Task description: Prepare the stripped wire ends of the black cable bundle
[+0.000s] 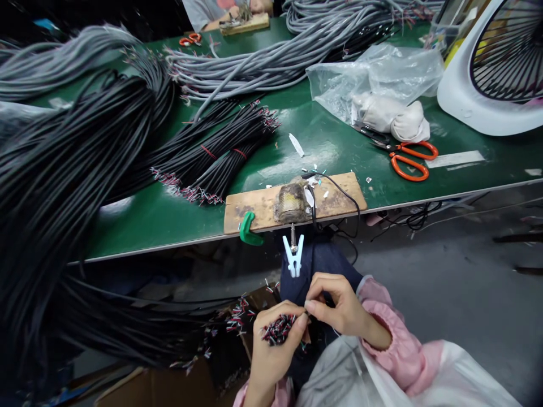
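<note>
My left hand [271, 350] is closed around a bunch of black cables whose stripped red, white and green wire ends [278, 329] stick out above the fist. My right hand [339, 308] pinches one thin wire at the top of that bunch, fingertips touching the left thumb. Both hands are low in the view, over my lap, below the table edge. Just above them a pale blue clothespin [293, 255] hangs from a wooden board [258, 206] clamped to the green table [139, 220] by a green clamp [248, 229].
Large bundles of black cables [63, 181] drape off the table at left; grey cables [263, 62] lie behind. Orange scissors [409, 158], a plastic bag [377, 79] and a white fan [492, 68] are at right. Another person's hands [244, 11] work at the far edge.
</note>
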A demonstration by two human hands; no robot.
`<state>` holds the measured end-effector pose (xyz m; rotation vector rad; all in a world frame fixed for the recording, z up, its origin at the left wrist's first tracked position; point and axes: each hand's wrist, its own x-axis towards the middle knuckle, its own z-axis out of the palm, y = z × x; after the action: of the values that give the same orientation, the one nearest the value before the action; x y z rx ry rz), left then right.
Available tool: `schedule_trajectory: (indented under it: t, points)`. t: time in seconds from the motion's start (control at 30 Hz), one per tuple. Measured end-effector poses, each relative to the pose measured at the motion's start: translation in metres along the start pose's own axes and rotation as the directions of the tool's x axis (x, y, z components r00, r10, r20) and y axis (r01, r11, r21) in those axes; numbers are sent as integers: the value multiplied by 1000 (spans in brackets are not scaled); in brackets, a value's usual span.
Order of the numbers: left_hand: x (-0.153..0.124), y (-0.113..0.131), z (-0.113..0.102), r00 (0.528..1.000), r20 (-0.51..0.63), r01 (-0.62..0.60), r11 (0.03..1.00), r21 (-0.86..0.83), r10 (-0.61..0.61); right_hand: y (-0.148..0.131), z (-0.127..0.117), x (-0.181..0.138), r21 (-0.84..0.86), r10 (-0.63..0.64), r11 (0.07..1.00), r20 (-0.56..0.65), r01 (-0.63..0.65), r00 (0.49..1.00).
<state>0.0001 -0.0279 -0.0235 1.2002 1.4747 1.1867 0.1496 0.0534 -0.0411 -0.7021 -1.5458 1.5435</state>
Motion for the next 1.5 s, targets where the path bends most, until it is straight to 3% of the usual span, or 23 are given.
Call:
schedule_trajectory:
  t: [0.17,0.3,0.47,0.67,0.73,0.83,1.03,1.23,1.4,1.5]
  points:
    - [0,1,2,997,-52,60,998,-6,-60,-1,0,1,-41,-24,999,-25,23,999]
    - [-1,2,4,991,-110,74,997,4,-73,-6,2,0,-208,-131,971,-50,118,990]
    - [-2,0,5,981,-192,53,996,65,-40,-8,6,-6,-590,-416,727,26,350,909]
    - [-5,-3,9,967,-254,23,993,118,8,1,9,-12,-641,-539,642,14,421,842]
    - [-6,-2,10,961,-278,23,992,125,12,2,10,-12,-605,-554,660,6,444,832]
    - [-8,-1,9,943,-332,38,992,121,5,1,10,-10,-469,-515,769,-50,435,856]
    - [-13,2,9,950,-313,20,999,41,-6,-3,10,-13,-251,-218,953,-181,170,959]
    - [-19,7,14,967,-255,-1,1000,5,3,-11,10,-14,-90,-105,991,-73,98,992]
    - [-15,12,4,993,-116,15,1000,-8,-16,-20,1,-10,-191,-199,962,-6,194,980]
    - [-11,13,0,999,-36,12,999,-32,-13,-15,4,-8,-128,-195,974,-37,189,980]
